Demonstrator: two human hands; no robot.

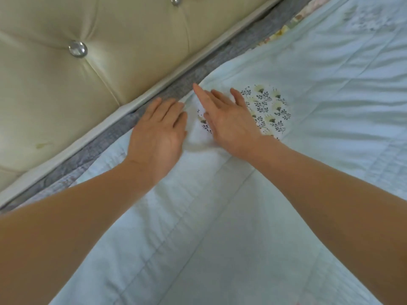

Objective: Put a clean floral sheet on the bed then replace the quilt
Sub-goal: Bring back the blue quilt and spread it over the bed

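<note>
Along the headboard (92,69), in the head view, the quilt (242,205) lies spread over the bed, its top edge running diagonally from lower left to upper right beside a grey strip of mattress (176,90). Both hands rest flat on that edge with fingers straight, gripping nothing. The left hand (157,137) lies nearer the headboard, its fingertips just touching the grey strip. The right hand (229,119) sits just beside it, partly covering a round floral patch (268,108) on the quilt, its fingers pointing toward the edge. A little floral sheet (277,36) peeps out at the upper right, under the quilt. The task looks close to done; judging from this, any smoothing would run along that edge, and the left hand is better placed for it.
</note>
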